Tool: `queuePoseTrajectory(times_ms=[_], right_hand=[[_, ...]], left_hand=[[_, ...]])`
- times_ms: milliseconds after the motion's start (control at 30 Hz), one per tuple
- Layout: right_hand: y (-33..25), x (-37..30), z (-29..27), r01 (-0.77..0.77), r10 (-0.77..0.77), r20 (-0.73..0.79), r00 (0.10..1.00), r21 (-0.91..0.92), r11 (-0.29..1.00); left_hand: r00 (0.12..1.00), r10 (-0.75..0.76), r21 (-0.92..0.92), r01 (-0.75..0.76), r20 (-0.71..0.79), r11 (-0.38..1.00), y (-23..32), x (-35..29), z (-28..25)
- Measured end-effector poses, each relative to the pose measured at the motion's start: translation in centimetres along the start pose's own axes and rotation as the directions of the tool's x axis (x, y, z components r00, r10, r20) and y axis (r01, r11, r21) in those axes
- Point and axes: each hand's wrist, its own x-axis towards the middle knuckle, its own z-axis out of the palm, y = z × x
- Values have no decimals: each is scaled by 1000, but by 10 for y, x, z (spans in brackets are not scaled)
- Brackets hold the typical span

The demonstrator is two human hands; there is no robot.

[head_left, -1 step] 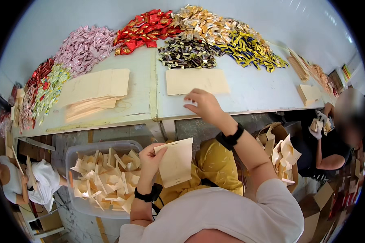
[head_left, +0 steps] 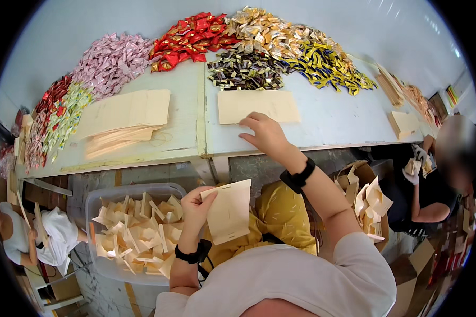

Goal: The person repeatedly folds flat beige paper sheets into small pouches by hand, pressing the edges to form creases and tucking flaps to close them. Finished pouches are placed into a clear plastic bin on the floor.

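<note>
Pinched between thumb and fingers, a flat cream paper carton [head_left: 229,212] with a narrow slot near each end is held by my left hand [head_left: 198,207] above my lap. My right hand [head_left: 264,134] reaches over the front of the table, thumb and fingers apart, with nothing seen in it. Its fingertips are at the near edge of a flat cream card stack [head_left: 258,107]; whether they touch it I cannot tell. Left of it, a thicker stack of cream cartons [head_left: 124,110] lies fanned out on the white table [head_left: 185,105].
Wrapped sweets lie along the back: pink [head_left: 111,63], red [head_left: 190,39], gold [head_left: 262,31], dark [head_left: 246,71] and yellow-blue [head_left: 328,66]. A plastic tub [head_left: 92,211] of opened cartons stands left, a cardboard box [head_left: 365,169] of them right. Co-workers [head_left: 439,179] sit at both sides.
My right hand has moved slightly up and away from me, closer to the flat card stack, its fingers somewhat straighter. My left hand and its carton have hardly shifted.
</note>
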Motion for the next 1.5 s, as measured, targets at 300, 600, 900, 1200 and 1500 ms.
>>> queuePoseTrajectory(times_ms=[300, 600, 900, 1200, 1500], right_hand=[[17, 27, 44, 9, -27, -78, 997, -218, 976], [3, 37, 47, 88, -91, -53, 994, -45, 995], [0, 28, 72, 275, -267, 73, 961, -154, 949], [0, -56, 15, 513, -490, 196, 849, -85, 854], [2, -116, -6, -261, 258, 56, 965, 349, 900]], left_hand=[[999, 21, -22, -21, -31, 1000, 1, 9, -15], [998, 17, -53, -20, -66, 998, 4, 13, -25], [995, -2, -26, 0, -99, 1000, 11, 10, -34], [994, 3, -13, -4, -108, 1000, 3, 16, -36], [1000, -1, -77, 0, -16, 997, 11, 26, -2]])
